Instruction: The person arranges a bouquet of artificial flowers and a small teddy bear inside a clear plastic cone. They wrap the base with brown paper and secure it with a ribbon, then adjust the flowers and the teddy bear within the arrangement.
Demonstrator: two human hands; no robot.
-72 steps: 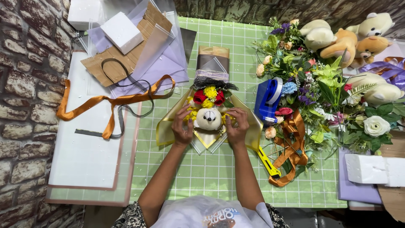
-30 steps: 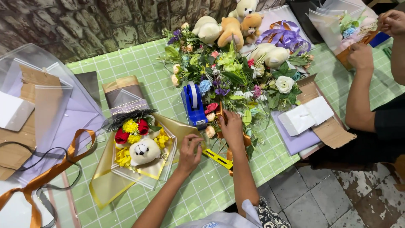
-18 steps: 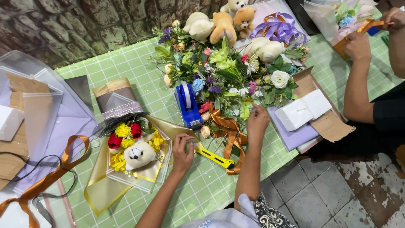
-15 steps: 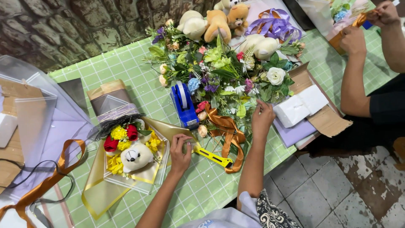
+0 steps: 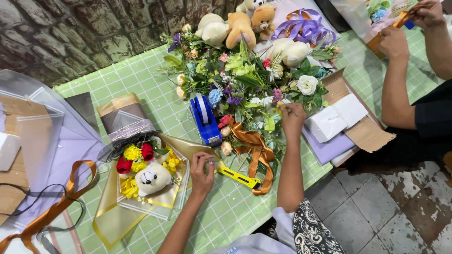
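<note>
One small bouquet (image 5: pixel 143 176) lies on the green gridded worktop (image 5: pixel 122 82): a white plush bear head among two red roses and yellow blooms, wrapped in gold-edged clear film. Its long axis runs from the wrapped stem end at upper left to the open film at lower right. The left hand (image 5: pixel 201 168) pinches the wrap's right edge with curled fingers. The right hand (image 5: pixel 293 118) is closed on a sprig in the loose flower pile (image 5: pixel 245 80). One blue tape dispenser (image 5: pixel 204 119) and one yellow utility knife (image 5: pixel 239 177) lie between them.
</note>
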